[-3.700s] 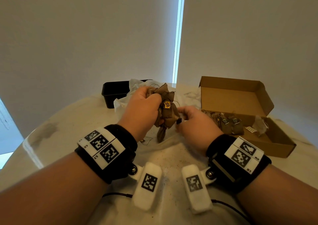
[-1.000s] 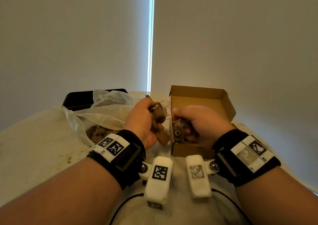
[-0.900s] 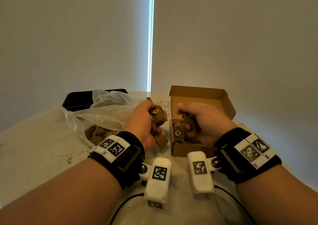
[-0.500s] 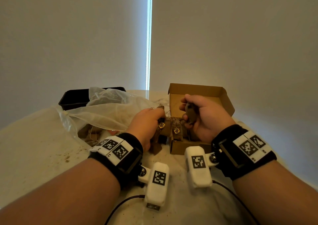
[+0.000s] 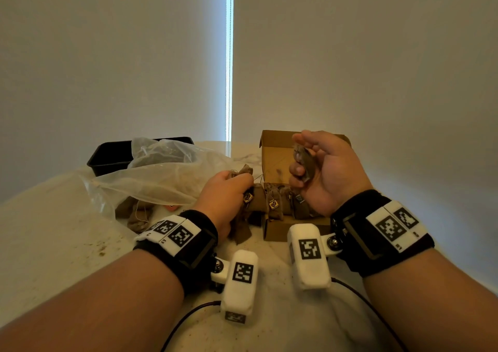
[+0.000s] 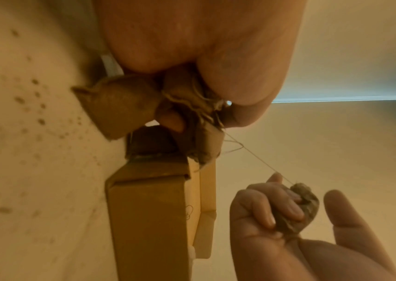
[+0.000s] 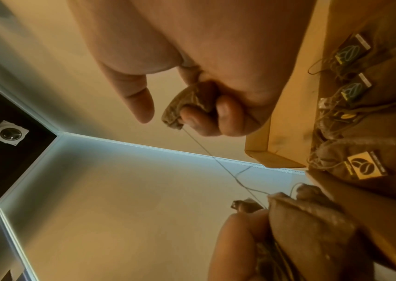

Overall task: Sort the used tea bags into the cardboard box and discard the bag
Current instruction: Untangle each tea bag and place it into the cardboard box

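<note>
The open cardboard box (image 5: 277, 230) stands at centre right, with several brown tea bags (image 5: 275, 203) lined up inside. My right hand (image 5: 323, 163) is raised over the box, fingers curled round one tea bag (image 5: 303, 163). My left hand (image 5: 229, 192) sits low at the box's near left corner and grips a bunch of tea bags (image 5: 242, 230). A thin string (image 6: 252, 154) runs taut from that bunch to the right hand's tea bag (image 6: 298, 213). The clear plastic bag (image 5: 151, 176) lies to the left, with more tea bags (image 5: 134, 214) at its mouth.
A black tray (image 5: 113, 155) stands behind the plastic bag at the back left. Tea crumbs speckle the pale round table (image 5: 67, 244). Plain walls rise close behind the table. Thin cables trail from my wrist cameras along the near edge.
My right hand has lifted from inside the box with one tea bag. My left hand has sunk with its bunch towards the table beside the box, and the string between them has drawn taut.
</note>
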`<state>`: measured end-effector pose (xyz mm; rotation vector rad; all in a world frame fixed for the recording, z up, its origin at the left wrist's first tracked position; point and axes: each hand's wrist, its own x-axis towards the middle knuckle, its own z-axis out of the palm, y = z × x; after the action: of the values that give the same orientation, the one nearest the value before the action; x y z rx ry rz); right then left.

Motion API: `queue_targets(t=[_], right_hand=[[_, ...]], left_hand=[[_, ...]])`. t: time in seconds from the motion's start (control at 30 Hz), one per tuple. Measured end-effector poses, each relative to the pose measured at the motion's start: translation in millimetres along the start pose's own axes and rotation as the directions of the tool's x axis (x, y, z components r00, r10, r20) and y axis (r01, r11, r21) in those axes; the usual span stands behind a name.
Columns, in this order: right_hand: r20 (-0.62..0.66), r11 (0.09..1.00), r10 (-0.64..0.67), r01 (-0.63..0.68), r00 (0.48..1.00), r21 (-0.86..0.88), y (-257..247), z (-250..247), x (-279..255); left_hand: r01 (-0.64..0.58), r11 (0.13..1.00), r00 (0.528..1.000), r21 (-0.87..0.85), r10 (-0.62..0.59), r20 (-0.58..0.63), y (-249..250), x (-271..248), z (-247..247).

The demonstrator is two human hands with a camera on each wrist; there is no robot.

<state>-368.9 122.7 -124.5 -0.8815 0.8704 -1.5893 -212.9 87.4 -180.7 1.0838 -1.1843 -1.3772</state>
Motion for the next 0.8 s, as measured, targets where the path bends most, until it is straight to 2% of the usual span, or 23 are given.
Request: queue_targets(t=[0.17, 0.27, 0.4, 0.57, 0.67, 0.8], right_hand=[[-0.035, 1.000, -0.006, 0.007, 0.999, 0.030, 3, -1, 4], [-0.090, 0.997, -0.026, 0.033, 0.996, 0.075, 3, -4, 8], [-0.190, 0.990, -0.047, 0.071, 0.981, 0.120, -1, -6, 10], [-0.311, 0.987, -0.069, 0.110, 0.948, 0.114, -3, -10, 11], [-0.336, 0.988, -0.071, 0.112, 0.939, 0.104, -1, -10, 11], [-0.332, 0.980, -0.090, 0.143, 0.939, 0.138, -2, -10, 9]], left_hand=[[-0.018, 1.000, 0.997, -0.018, 0.020, 0.073, 2, -6, 0], [-0.021, 0.998, 0.993, 0.061, 0.014, 0.118, 3, -8, 0], [-0.040, 0.990, 0.994, 0.133, 0.026, 0.103, 2, -5, 1], [-0.046, 0.996, 0.999, -0.082, 0.044, -0.031, 2, -2, -2], [-0.078, 0.977, 0.989, -0.200, 0.051, -0.138, 3, -1, -4], [-0.119, 0.962, 0.967, -0.245, 0.056, -0.248, 5, 3, -6]])
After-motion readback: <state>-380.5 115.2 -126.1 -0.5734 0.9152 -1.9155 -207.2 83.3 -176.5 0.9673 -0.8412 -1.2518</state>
